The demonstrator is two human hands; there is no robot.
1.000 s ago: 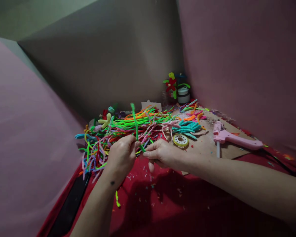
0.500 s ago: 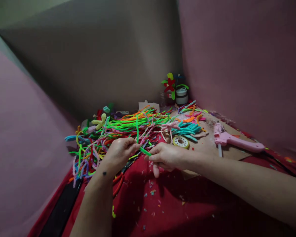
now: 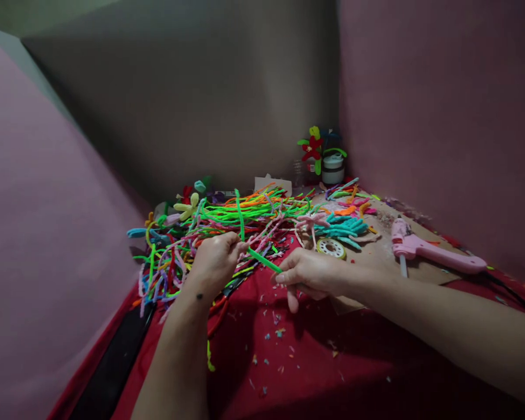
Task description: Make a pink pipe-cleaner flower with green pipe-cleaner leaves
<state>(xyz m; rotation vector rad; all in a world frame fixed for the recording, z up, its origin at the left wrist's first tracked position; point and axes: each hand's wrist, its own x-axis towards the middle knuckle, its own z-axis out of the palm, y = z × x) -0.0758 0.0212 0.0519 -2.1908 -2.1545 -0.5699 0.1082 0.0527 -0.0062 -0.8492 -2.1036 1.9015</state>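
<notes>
A bright green pipe cleaner (image 3: 265, 260) stretches between my two hands over the red cloth. My left hand (image 3: 220, 256) pinches it near its bend, and one length sticks up above the fingers. At the other end, my right hand (image 3: 304, 274) grips it between thumb and forefinger. Just behind my hands lies a large heap of pipe cleaners (image 3: 245, 214) in green, orange, pink and other colours. Red-handled scissors or pliers (image 3: 219, 312) lie partly hidden beside my left forearm.
A pink glue gun (image 3: 435, 252) rests on a cardboard sheet (image 3: 376, 256) at right, near a yellow-rimmed tape roll (image 3: 331, 248) and teal pipe cleaner pieces (image 3: 343, 227). Behind stand a lidded jar (image 3: 333, 169) and a red pipe-cleaner flower (image 3: 312, 149). Scraps dot the red cloth (image 3: 297, 361).
The view has shifted, so everything sits further right. My hands are slightly wider apart, with more of the green pipe cleaner showing between them. Its upright end leans more to the left.
</notes>
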